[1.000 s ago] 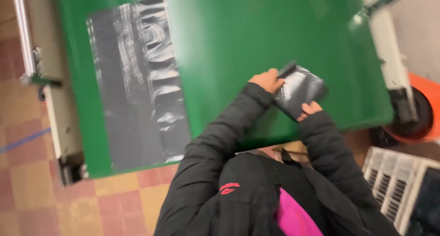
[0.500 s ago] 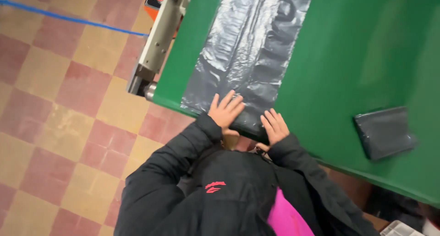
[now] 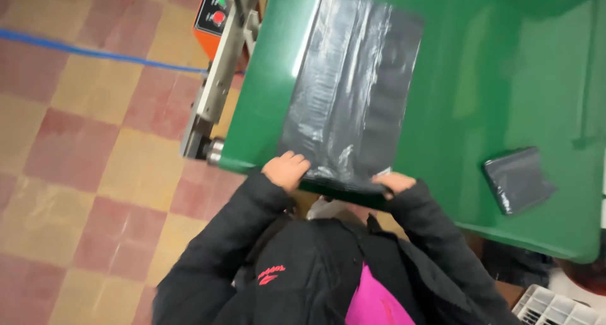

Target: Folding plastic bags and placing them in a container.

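A flat grey plastic bag (image 3: 353, 85) lies lengthwise on the green conveyor belt (image 3: 492, 60). My left hand (image 3: 286, 169) is curled over the bag's near left corner at the belt's edge. At the near right corner, my right hand (image 3: 392, 182) grips the bag, fingers tucked under the edge. A small folded grey bag (image 3: 517, 180) rests alone on the belt, off to the right of my right hand. Black jacket sleeves cover both my arms.
An orange control box (image 3: 218, 12) with a red button sits at the belt's left side, above a metal frame and roller (image 3: 211, 149). A blue line (image 3: 95, 52) crosses the checkered floor. A white slatted crate (image 3: 558, 306) shows at the bottom right.
One second ago both hands held the small folded bag; it now lies on the belt. My hands moved left to the flat bag and have curled onto its near corners.
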